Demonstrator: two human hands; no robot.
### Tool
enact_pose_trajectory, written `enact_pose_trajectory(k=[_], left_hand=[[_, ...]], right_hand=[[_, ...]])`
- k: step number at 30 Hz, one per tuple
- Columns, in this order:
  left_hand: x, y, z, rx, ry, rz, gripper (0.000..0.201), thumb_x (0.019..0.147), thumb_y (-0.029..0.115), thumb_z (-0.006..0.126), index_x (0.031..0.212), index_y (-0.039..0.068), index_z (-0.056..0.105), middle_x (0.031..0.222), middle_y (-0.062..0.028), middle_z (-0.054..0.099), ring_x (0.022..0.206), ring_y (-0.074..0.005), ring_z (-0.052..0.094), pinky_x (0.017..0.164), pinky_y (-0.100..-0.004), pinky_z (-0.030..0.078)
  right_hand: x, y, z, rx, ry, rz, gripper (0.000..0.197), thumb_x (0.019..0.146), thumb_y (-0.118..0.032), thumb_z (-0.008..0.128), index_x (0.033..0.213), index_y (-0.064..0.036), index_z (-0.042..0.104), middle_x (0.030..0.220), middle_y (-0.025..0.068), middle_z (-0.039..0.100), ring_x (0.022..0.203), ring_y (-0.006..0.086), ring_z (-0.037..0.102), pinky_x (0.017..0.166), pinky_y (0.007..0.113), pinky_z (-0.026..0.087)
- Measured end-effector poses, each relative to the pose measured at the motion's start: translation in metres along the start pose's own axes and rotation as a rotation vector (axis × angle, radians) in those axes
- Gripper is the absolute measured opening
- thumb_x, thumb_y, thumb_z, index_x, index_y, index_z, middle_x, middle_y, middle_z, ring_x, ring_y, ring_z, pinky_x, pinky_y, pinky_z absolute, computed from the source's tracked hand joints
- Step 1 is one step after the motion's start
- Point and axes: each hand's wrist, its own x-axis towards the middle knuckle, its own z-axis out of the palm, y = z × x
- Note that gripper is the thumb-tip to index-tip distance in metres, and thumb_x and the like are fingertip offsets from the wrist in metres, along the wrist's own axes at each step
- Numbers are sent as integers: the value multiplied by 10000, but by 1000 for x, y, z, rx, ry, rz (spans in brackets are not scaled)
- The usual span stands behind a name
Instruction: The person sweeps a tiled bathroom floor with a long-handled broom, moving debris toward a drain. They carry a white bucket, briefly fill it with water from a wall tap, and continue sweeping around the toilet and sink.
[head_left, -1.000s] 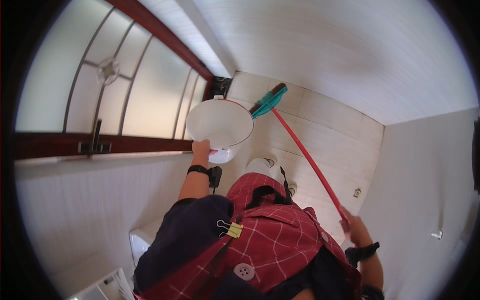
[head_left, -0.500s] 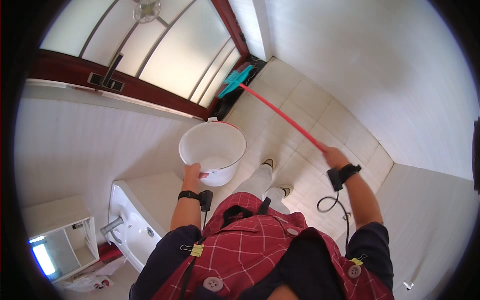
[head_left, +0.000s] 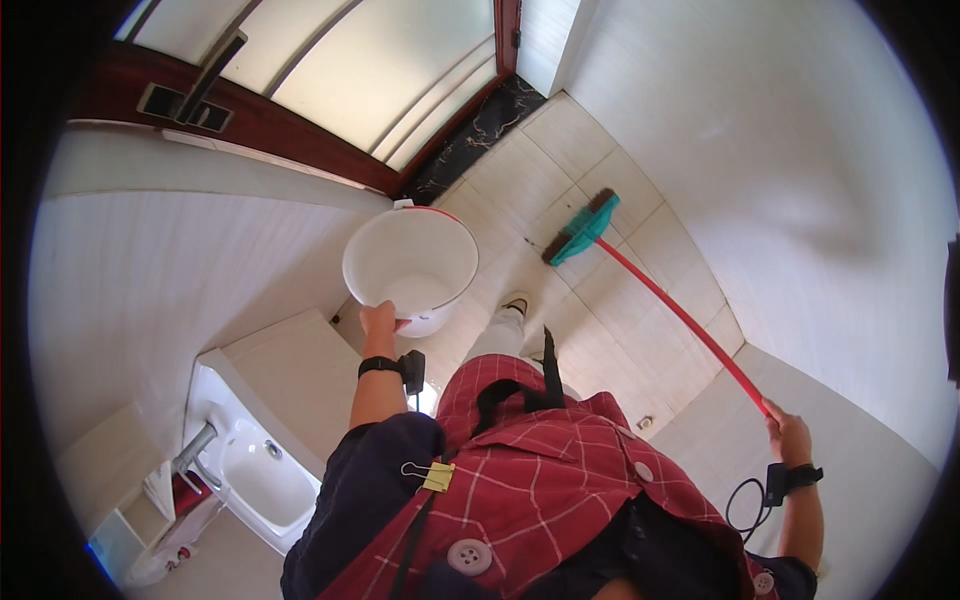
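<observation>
My left hand [head_left: 381,320] is closed around the near rim of a white bucket [head_left: 405,245], which has a red-gripped wire handle and shows nothing inside but its pale bottom. Out to the right, my right hand [head_left: 789,436] grips the upper end of a broom's red handle [head_left: 690,325]. The broom's teal head [head_left: 584,230] with dark bristles is at the tiled floor, to the right of the bucket. A few dark specks lie between the broom head and the bucket.
Ahead is a red-framed glass door [head_left: 330,160] with a black stone threshold [head_left: 475,140]. A white washbasin [head_left: 255,470] with a tap stands at the lower left. A small floor drain [head_left: 645,422] sits near the right wall [head_left: 760,170].
The broom head has come away from the door threshold, back and to the right over the tiles. My right hand has moved right and nearer; my left hand keeps its hold on the bucket.
</observation>
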Motion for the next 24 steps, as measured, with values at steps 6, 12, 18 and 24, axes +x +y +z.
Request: enact_pose_trajectory(k=[6,12,18,24], left_hand=[[14,-23,-18,-12,-4,-24,420,727,-16,493,1131,-128,474,1001,-266,583,776,-380,646,506,-411,591],[-2,-53,-47,-75,73,-77,415,732,-7,496,1114,-155,434,981,-291,561,726,-399,643,514,-422,589],[-26,-83,-66,-108,211,-155,449,739,1,490,1123,-188,353,973,-309,552,719,-407,642,507,-412,593],[-58,-117,-81,-202,257,-216,433,750,-10,461,1155,-159,421,1059,-288,553,814,-397,646,527,-396,608]], right_hand=[[58,-86,-84,-134,-58,-180,352,871,-165,552,1218,-225,551,641,157,592,603,360,581,548,463,464],[166,-172,-83,-370,-2,-471,335,870,-237,567,1201,-285,555,584,106,566,551,308,582,503,425,461],[238,-220,-53,-340,-38,-631,285,893,-272,525,1175,-290,566,624,99,597,572,306,593,505,429,465],[266,-176,-13,-229,-132,-460,302,903,-298,493,1201,-283,543,823,131,651,762,335,620,654,463,485]])
